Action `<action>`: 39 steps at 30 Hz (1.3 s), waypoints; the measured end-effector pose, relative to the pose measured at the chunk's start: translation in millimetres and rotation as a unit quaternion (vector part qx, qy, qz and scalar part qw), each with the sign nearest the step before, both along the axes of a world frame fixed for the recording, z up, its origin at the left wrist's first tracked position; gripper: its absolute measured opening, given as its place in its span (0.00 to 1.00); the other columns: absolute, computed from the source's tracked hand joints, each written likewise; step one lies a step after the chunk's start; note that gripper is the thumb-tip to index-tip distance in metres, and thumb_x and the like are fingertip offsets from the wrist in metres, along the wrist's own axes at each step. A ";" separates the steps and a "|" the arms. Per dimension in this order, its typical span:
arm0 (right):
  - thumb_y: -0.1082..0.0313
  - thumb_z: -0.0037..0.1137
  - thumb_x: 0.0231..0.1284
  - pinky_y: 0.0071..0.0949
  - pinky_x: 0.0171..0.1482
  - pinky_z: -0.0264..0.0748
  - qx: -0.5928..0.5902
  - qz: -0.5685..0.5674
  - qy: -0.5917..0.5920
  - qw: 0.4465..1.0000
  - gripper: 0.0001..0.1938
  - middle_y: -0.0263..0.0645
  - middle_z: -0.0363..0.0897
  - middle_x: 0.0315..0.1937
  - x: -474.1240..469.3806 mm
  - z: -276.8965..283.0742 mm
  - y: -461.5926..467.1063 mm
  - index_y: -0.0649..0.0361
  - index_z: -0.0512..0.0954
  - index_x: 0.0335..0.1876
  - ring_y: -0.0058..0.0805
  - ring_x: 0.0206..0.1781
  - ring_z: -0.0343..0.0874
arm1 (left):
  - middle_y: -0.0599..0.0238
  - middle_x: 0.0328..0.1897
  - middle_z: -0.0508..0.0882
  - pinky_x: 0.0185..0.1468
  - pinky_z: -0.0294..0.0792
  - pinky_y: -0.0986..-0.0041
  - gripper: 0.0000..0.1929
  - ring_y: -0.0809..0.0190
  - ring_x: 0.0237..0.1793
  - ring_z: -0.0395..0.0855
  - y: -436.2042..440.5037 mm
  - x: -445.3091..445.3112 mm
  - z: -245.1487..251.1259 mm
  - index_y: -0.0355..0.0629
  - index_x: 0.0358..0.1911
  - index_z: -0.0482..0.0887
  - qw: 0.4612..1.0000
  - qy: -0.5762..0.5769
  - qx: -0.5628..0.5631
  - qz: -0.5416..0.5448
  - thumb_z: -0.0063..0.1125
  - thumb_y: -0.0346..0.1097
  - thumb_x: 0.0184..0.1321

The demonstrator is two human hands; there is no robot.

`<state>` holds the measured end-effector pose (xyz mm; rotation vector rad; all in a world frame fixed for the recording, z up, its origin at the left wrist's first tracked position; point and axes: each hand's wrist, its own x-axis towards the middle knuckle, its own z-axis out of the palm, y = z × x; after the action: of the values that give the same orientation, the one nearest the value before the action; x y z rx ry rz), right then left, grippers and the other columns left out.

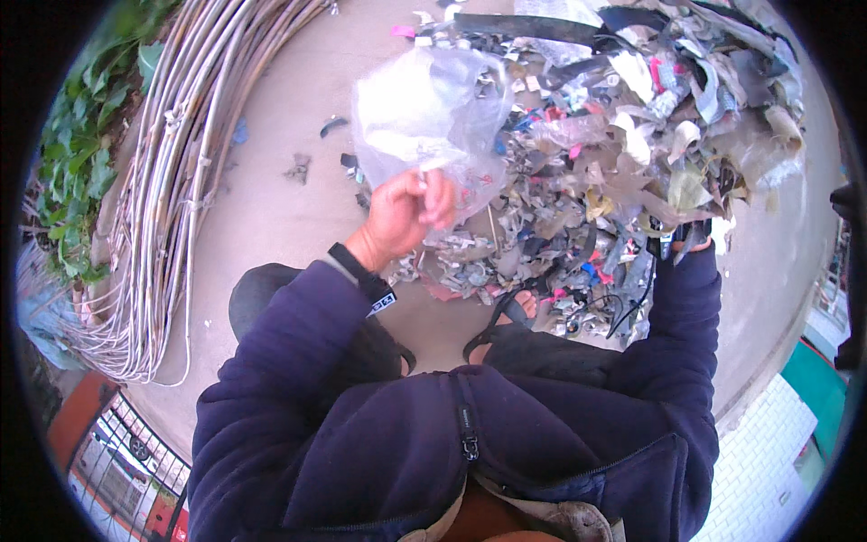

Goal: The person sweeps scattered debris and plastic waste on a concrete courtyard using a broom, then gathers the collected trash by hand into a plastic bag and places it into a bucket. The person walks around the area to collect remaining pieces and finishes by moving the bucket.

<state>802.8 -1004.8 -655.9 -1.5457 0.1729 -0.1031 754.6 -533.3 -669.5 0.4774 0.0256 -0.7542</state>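
A clear plastic bag (433, 108) hangs from the curled fingers of my left hand (413, 206), which is raised over the floor. To its right spreads a heap of fabric and plastic scraps (542, 203) in grey, white, black, pink and blue. My right hand (691, 240) is at the right side of the heap, mostly hidden under larger grey scraps (677, 183), so its grip cannot be made out. Both wrists wear black bands.
A long bundle of thin pale rods or tubes (196, 135) lies on the concrete floor at left, beside green leafy plants (88, 169). My sandalled foot (518, 311) touches the heap's near edge. A metal gate (129, 461) stands lower left, a white brick wall (765, 447) lower right.
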 end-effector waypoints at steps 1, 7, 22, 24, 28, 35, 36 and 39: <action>0.51 0.52 0.73 0.34 0.60 0.78 0.001 0.007 -0.001 1.000 0.25 0.37 0.79 0.60 1.7 0.1 4.7 0.57 0.72 0.67 0.31 0.59 0.78 | 0.63 0.20 0.71 0.35 0.65 0.69 0.12 0.63 0.22 0.65 4.0 -5.5 -18.2 0.42 0.21 0.74 0.997 0.035 0.056 0.030 0.48 0.41 0.55; 0.52 0.53 0.72 0.35 0.59 0.78 0.031 0.065 0.019 0.997 0.23 0.37 0.80 0.58 21.3 -6.1 60.2 0.57 0.73 0.65 0.31 0.58 0.79 | 0.63 0.22 0.71 0.42 0.65 0.65 0.10 0.61 0.27 0.68 38.4 -28.4 -76.0 0.44 0.22 0.72 0.964 0.117 0.198 0.135 0.48 0.41 0.55; 0.53 0.55 0.70 0.35 0.56 0.80 0.189 0.205 0.437 0.855 0.20 0.36 0.83 0.54 -18.8 -130.8 306.1 0.56 0.77 0.61 0.30 0.54 0.82 | 0.62 0.39 0.85 0.38 0.78 0.64 0.16 0.60 0.32 0.83 65.2 -51.2 -122.8 0.43 0.53 0.82 0.877 0.204 0.411 0.142 0.45 0.44 0.74; 0.54 0.55 0.70 0.35 0.56 0.80 0.184 0.192 0.448 0.854 0.20 0.36 0.83 0.53 -22.6 -152.2 311.5 0.56 0.78 0.60 0.30 0.53 0.82 | 0.62 0.37 0.85 0.38 0.76 0.65 0.15 0.61 0.30 0.81 68.7 -53.0 -123.7 0.42 0.52 0.82 0.854 0.180 0.455 0.179 0.46 0.42 0.75; 0.61 0.65 0.62 0.34 0.58 0.76 0.046 0.246 0.235 0.939 0.23 0.37 0.82 0.53 -36.4 -194.9 308.0 0.61 0.76 0.61 0.30 0.54 0.80 | 0.69 0.32 0.78 0.44 0.75 0.68 0.12 0.68 0.33 0.76 74.4 -44.7 -99.5 0.40 0.52 0.82 0.786 0.150 0.572 0.181 0.47 0.34 0.73; 0.66 0.68 0.53 0.36 0.63 0.75 -0.262 0.345 -0.033 0.901 0.28 0.49 0.78 0.60 -38.0 -202.5 289.1 0.62 0.75 0.61 0.46 0.63 0.77 | 0.73 0.34 0.76 0.43 0.73 0.74 0.24 0.74 0.32 0.72 72.9 -20.6 -29.1 0.42 0.72 0.69 0.851 0.012 0.432 0.298 0.48 0.33 0.75; 0.68 0.66 0.52 0.37 0.62 0.76 -0.314 0.327 -0.124 0.883 0.27 0.50 0.76 0.61 -34.2 -196.2 288.1 0.62 0.75 0.60 0.48 0.65 0.76 | 0.72 0.39 0.78 0.43 0.73 0.74 0.28 0.72 0.34 0.73 71.0 -19.2 -24.4 0.44 0.76 0.64 0.851 -0.007 0.436 0.292 0.50 0.33 0.74; 0.74 0.57 0.51 0.40 0.53 0.83 -0.443 0.399 -0.209 0.775 0.25 0.48 0.72 0.64 -32.0 -174.9 297.6 0.60 0.76 0.59 0.49 0.65 0.73 | 0.70 0.45 0.81 0.45 0.73 0.74 0.29 0.68 0.38 0.78 64.7 -20.8 -18.1 0.44 0.77 0.63 0.836 -0.145 0.488 0.205 0.51 0.33 0.73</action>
<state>770.8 -707.2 -830.8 -2.3549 -1.0391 0.1822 733.8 -468.5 -687.6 1.5117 0.2311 -0.1775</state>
